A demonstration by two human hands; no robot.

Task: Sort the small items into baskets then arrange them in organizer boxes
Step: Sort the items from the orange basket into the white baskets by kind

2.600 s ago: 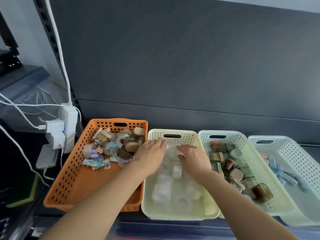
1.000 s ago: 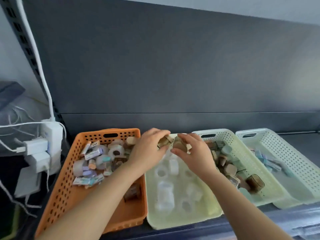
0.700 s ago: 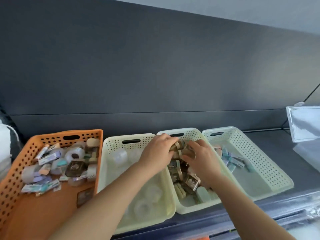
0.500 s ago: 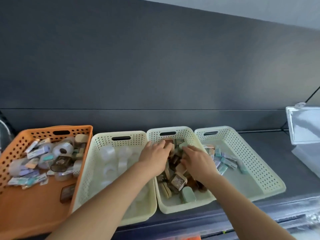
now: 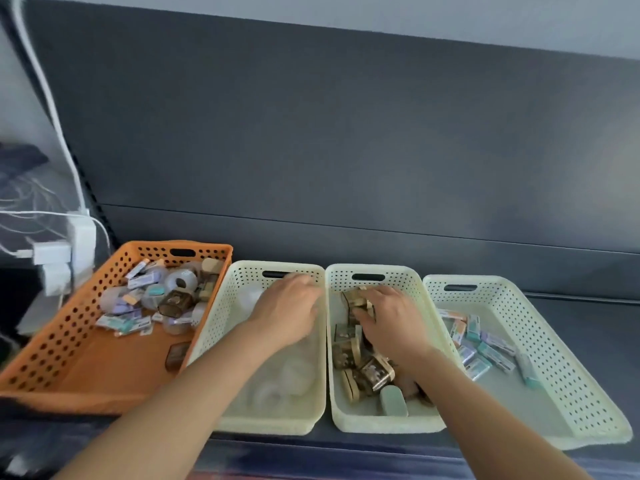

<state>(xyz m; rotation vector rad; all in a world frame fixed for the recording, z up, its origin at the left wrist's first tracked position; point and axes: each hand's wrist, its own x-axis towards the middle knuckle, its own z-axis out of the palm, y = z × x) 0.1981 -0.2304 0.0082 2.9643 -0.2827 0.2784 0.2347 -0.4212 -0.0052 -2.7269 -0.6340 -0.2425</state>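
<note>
Though perforated, smooth-rimmed plastic baskets (image 5: 407, 280)

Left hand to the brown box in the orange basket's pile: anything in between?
Only the two adjoining walls, of the orange basket and the leftmost cream basket, lie between left hand and brown box; both are open on top.

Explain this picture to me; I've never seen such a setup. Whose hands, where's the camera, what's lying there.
No machine here: a person wears one camera on the head, looking down at their bare hands. Four baskets stand on a dark shelf. The orange basket holds a mixed pile, the left cream basket clear rolls, the middle cream basket brown boxes, the right cream basket flat packets. The left hand is over the clear rolls; the right hand lies on the brown boxes. Whether either grips anything is blurred.
</note>
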